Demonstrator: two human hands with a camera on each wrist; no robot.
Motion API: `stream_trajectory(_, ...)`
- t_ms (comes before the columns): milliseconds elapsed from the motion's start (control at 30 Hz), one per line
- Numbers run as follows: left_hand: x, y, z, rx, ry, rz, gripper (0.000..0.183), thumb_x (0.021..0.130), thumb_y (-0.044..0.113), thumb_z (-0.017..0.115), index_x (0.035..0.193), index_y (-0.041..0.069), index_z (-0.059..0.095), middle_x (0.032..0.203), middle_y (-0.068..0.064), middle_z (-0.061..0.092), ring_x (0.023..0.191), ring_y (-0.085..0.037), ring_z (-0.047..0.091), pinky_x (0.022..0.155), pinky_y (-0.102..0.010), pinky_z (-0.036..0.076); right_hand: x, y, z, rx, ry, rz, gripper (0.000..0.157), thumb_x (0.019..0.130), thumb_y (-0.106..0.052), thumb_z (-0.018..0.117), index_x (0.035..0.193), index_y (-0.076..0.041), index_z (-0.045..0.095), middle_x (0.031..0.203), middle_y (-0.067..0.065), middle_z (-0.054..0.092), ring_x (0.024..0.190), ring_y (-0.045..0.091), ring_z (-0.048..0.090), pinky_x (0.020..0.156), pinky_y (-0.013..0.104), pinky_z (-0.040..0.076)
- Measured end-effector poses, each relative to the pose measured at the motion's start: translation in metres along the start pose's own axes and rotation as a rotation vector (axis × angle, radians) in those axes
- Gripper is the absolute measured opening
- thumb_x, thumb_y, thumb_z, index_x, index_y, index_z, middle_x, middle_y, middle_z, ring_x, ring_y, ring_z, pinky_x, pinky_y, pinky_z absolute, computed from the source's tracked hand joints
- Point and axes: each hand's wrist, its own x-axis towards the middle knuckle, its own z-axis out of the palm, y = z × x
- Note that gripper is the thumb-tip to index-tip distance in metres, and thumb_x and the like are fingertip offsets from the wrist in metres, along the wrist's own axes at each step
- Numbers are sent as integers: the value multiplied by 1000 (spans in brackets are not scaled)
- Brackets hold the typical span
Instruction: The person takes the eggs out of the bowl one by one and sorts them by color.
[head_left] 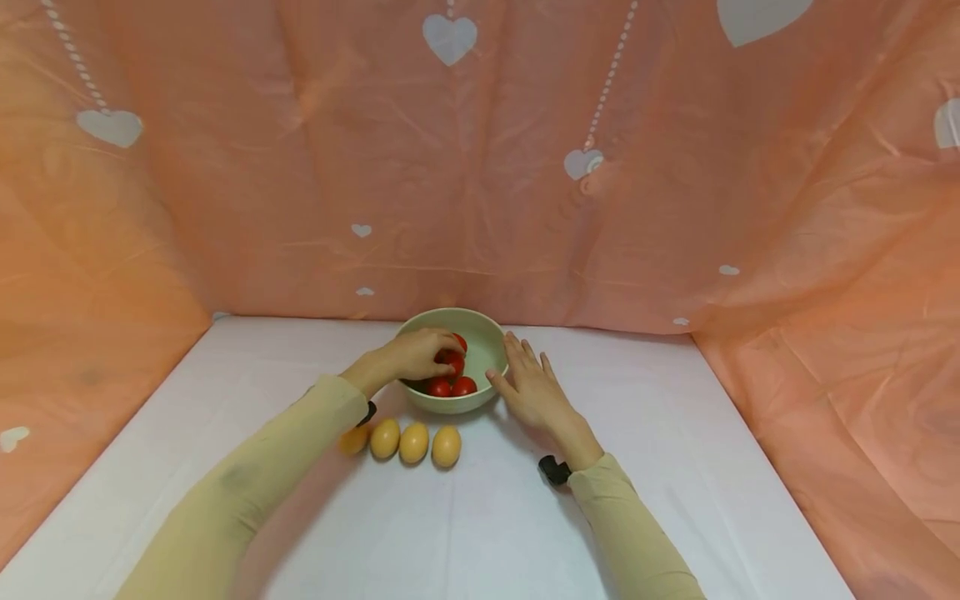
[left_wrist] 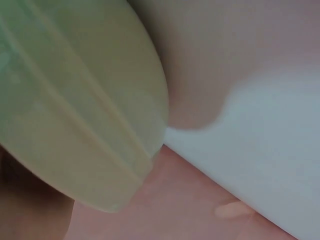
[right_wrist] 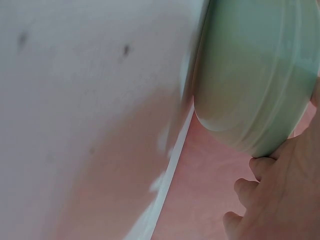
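At the surface's point(head_left: 487, 533) twelve o'clock we see a pale green bowl point(head_left: 450, 406), standing upright close to the backdrop. In it lie red tomatoes point(head_left: 439, 387), of which we can make out four: one near the middle, one towards twelve o'clock, and two side by side at the six o'clock wall.

The person's left hand point(head_left: 420, 352) reaches in over the bowl's nine o'clock rim. Its fingers curl round the middle tomato, with the thumb on the six o'clock side; how firmly they grip it we cannot tell. The right hand point(head_left: 534, 396) rests against the three o'clock rim, its fingers straight and fairly wide, the thumb apart from them towards four o'clock. Both wrist views show us the bowl's outer wall with its raised bands.

Just outside the bowl, from its six o'clock round to between seven and eight, we find a row of four yellow egg-shaped fruits point(head_left: 414, 443). They lie close together, and the one farthest towards nine o'clock is partly covered by the left arm. We note a black wrist device point(head_left: 554, 470) on the right wrist and a similar one on the left, below pale yellow sleeves point(head_left: 630, 525). Beyond rises the orange-pink backdrop point(head_left: 465, 208) with white hearts point(head_left: 449, 39).
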Motion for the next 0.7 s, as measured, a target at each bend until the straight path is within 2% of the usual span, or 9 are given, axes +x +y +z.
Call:
stream_trajectory(200,5,-1,3,16,-13,-35,34,94,21,77,125,8,73,131,-11,68,125,-30,62,112,-47,44,1,1,0,-10,1,-3,77,110,-52,37,165,-3,17,173,11,17,158,38,16,125,62,11)
stream_trajectory(467,5,1,3,28,-79,-125,43,92,25,77,133,11,71,142,-12,63,134,-32,57,114,-50,42,2,2,2,-12,0,3,77,110,-53,36,166,-4,16,173,11,17,158,37,16,125,62,11)
stream_trajectory(700,5,2,3,14,-90,-142,45,91,22,78,134,11,70,143,-14,62,135,-33,56,115,-50,41,2,3,3,-19,-2,-3,77,110,-52,36,166,-3,15,173,12,16,158,38,17,125,63,11)
